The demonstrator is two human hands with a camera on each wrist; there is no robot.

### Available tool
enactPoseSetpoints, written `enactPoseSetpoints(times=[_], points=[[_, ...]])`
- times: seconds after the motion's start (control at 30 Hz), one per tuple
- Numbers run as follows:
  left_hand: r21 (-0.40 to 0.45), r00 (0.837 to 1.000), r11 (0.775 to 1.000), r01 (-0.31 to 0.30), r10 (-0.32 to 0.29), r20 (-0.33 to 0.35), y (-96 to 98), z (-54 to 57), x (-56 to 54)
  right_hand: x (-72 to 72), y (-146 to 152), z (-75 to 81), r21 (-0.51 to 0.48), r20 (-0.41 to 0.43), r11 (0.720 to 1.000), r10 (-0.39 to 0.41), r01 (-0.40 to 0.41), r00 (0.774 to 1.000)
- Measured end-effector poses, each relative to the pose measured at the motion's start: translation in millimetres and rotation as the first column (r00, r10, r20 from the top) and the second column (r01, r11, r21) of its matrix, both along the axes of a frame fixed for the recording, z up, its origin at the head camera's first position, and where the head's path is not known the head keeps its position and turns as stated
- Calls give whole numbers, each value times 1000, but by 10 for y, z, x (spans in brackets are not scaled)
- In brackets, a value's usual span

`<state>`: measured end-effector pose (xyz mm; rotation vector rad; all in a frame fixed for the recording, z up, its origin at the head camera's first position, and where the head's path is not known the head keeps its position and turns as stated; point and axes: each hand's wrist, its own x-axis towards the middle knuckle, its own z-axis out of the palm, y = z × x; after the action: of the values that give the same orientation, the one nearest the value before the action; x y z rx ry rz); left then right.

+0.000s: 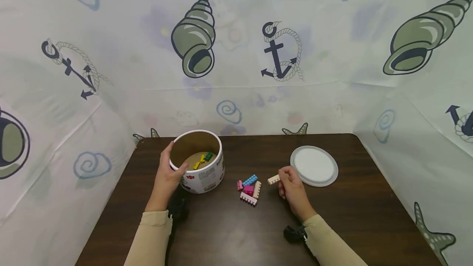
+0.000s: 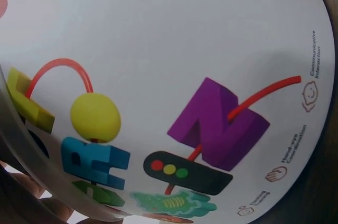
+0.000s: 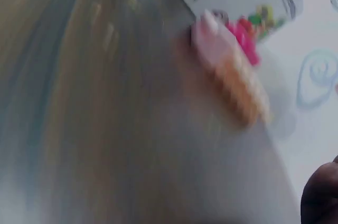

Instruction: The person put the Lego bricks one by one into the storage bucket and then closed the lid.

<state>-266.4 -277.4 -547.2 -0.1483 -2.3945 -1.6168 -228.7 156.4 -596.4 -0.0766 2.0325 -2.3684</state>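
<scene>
A white printed tub (image 1: 207, 180) tilts a little on the dark table, its mouth toward me. My left hand (image 1: 165, 180) grips its left rim, thumb over the near edge. Inside lie a green toy brick (image 1: 208, 156) and a few yellow bricks (image 1: 196, 165). Between finger and thumb, my right hand (image 1: 293, 190) pinches a cream brick (image 1: 273, 179) just above the table. Left of it sits a small pile: a blue brick (image 1: 250, 180), a magenta brick (image 1: 249, 190), a cream-coloured block (image 1: 257, 190), a pale pink brick (image 1: 248, 198) and a smaller pink brick (image 1: 239, 185).
A round white lid (image 1: 315, 166) lies flat right of the pile, beyond my right hand. The brown table (image 1: 236, 237) ends at a printed cloth backdrop (image 1: 236, 52) behind and on both sides. Motion blurs the right wrist view.
</scene>
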Motion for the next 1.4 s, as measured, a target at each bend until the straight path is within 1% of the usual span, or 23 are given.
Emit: enactPoseSetpoints(times=[0.07, 0.17, 0.3, 0.4, 0.53, 0.7, 0.83, 0.9, 0.97, 1.03, 1.1, 1.13, 1.17, 1.2, 1.23, 1.27, 1.3, 1.33, 1.37, 1.4], points=[[0, 1000, 1000, 2, -2, 10, -42, 13, 17, -3, -180, 81, 14, -21, 1000, 3, -2, 1000], [-9, 1000, 1000, 6, -6, 3, -84, 31, 2, -34, -462, 251, 10, -66, 999, 39, -38, 997], [-16, 1000, 1000, 7, -7, -7, -89, 26, -30, -93, -767, 481, 2, -104, 997, 81, -81, 991], [-20, 1000, 1000, 1, -1, -9, -78, 17, -31, -146, -949, 617, 2, -130, 994, 111, -111, 985], [-17, 1000, 1000, 0, 0, 9, -68, 20, -11, -239, -1150, 761, 1, -152, 991, 131, -133, 980], [-23, 1000, 1000, -20, 20, 18, -78, 20, 26, -422, -1441, 931, 5, -196, 990, 140, -141, 971], [-25, 1000, 1000, -18, 18, 13, -79, -2, 39, -561, -1690, 1044, 63, -230, 991, 133, -121, 964], [-24, 1000, 1000, -17, 17, 9, -78, -14, 44, -628, -1819, 1088, 92, -239, 992, 107, -88, 965], [-18, 1000, 1000, -16, 16, 1, -84, -21, 43, -700, -1951, 1133, 100, -246, 994, 72, -48, 967], [-15, 1000, 1000, -23, 23, -7, -89, -21, 39, -776, -2075, 1182, 97, -264, 995, 53, -28, 963], [-14, 999, 999, -29, 29, -15, -89, -19, 28, -858, -2181, 1226, 91, -291, 995, 61, -36, 955], [-14, 999, 1000, -28, 28, -18, -87, -21, 18, -895, -2219, 1238, 106, -305, 993, 78, -48, 949], [-15, 999, 1000, -26, 26, -19, -81, -22, 8, -925, -2246, 1244, 142, -314, 988, 96, -53, 945], [-15, 1000, 1000, -22, 22, -17, -70, -20, 1, -952, -2262, 1241, 199, -326, 979, 115, -51, 938], [-19, 1000, 1000, -16, 16, -13, -59, -18, -5, -975, -2269, 1230, 275, -337, 961, 137, -42, 931], [-21, 1000, 1000, -12, 12, -8, -47, -20, -12, -991, -2269, 1210, 380, -345, 925, 167, -25, 924], [-27, 1000, 1000, -9, 9, -4, -35, -22, -18, -1000, -2264, 1188, 492, -355, 871, 201, -1, 913], [-30, 1000, 1000, -7, 7, -2, -22, -20, -22, -1004, -2258, 1165, 587, -363, 809, 231, 29, 902], [-31, 1000, 1000, -5, 5, -2, -11, -19, -25, -1004, -2249, 1149, 662, -374, 746, 256, 64, 891], [-35, 1000, 999, -7, 7, -1, 0, -16, -27, -1009, -2243, 1134, 715, -388, 693, 280, 95, 878]])
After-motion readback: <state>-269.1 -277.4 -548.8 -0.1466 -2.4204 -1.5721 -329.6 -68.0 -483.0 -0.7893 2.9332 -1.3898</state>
